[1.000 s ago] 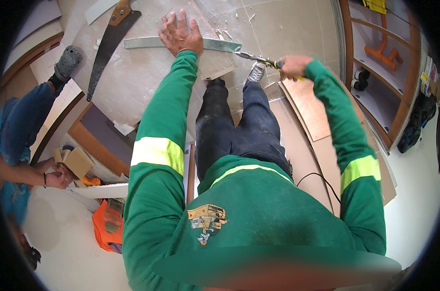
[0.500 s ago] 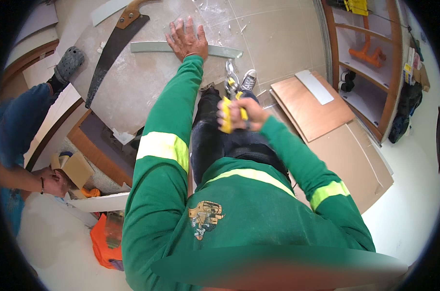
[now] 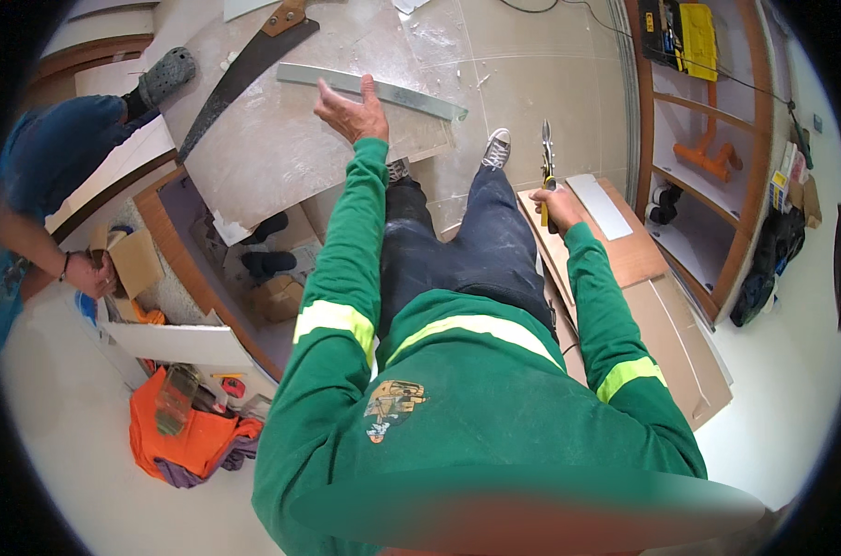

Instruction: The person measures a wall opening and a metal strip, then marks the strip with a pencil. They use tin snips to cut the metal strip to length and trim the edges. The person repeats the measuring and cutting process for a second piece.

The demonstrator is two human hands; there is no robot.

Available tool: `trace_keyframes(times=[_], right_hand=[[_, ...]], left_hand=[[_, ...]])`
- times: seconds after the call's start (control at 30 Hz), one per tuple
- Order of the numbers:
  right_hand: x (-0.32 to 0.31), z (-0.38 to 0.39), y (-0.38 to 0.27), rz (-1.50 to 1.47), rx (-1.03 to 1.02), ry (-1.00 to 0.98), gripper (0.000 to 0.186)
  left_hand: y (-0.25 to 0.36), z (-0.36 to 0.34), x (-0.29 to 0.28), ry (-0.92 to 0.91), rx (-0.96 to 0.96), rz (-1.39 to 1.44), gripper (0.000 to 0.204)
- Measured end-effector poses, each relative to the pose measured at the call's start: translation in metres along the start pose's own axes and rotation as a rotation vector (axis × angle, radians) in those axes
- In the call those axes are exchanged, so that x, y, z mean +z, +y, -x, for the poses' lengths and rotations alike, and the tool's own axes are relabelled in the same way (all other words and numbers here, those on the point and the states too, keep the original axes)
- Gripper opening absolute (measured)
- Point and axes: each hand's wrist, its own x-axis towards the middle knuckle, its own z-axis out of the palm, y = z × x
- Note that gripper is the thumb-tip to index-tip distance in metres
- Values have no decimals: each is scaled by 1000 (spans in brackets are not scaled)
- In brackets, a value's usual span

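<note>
My left hand (image 3: 354,115) is raised over a long pale grey-green strip (image 3: 402,95) lying on a dusty board. Its thumb points away from me, apart from the half-bent fingers, and overlaps the strip in view. Whether it touches the strip I cannot tell. Off to the right, my right hand (image 3: 559,209) grips tin snips (image 3: 548,172) by their yellow-and-black handles, with the metal jaws pointing away from me. Beyond the strip's left end lies a handsaw (image 3: 244,82) with a wooden handle.
Wood panels (image 3: 643,261) with a white offcut (image 3: 598,206) lie beside my right arm. A shelf unit (image 3: 694,111) holds a yellow case and orange parts. At left, another person's hand (image 3: 91,276) is by a cardboard box (image 3: 135,259). Orange cloth (image 3: 184,435) lies nearer.
My right hand has swung the tin snips rightward, away from my legs. My left hand, spread flat on the strip before, has lifted and partly curled. My legs have moved apart.
</note>
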Motion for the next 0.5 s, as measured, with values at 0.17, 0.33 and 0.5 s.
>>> trace_keyframes(times=[0.17,0.33,0.5], right_hand=[[-28,21,-11,-86,39,-156,19],[-89,64,0,-230,-59,-343,41],[-144,74,19,-78,-92,-397,59]], left_hand=[[25,-1,40,32,-404,-259,130],[15,-7,44,25,-377,-242,120],[30,31,26,-35,-193,-95,84]])
